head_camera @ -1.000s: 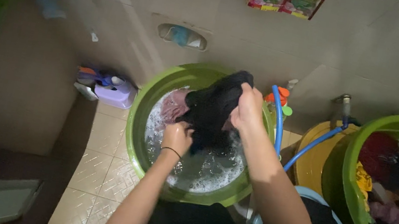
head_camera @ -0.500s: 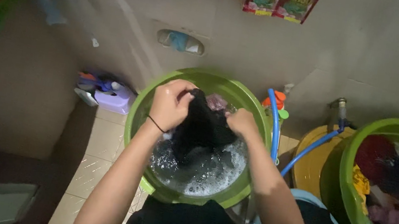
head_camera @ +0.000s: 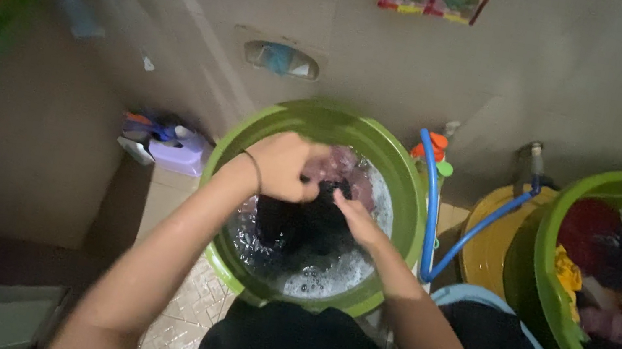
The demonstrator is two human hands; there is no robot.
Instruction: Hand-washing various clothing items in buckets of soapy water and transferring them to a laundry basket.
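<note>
As suds cover basin [head_camera: 402, 191] | both hands, left hand [head_camera: 284, 165], right hand [head_camera: 352, 217], clench dark garment [head_camera: 301, 228] beneath

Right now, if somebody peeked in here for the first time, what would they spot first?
Probably the big green basin in the middle, full of soapy water, where the left hand and right hand squeeze a dark wet cloth. Next, at the right edge, a second green basin heaped with mixed coloured clothes. A blue hose curves between the two tubs.
</note>
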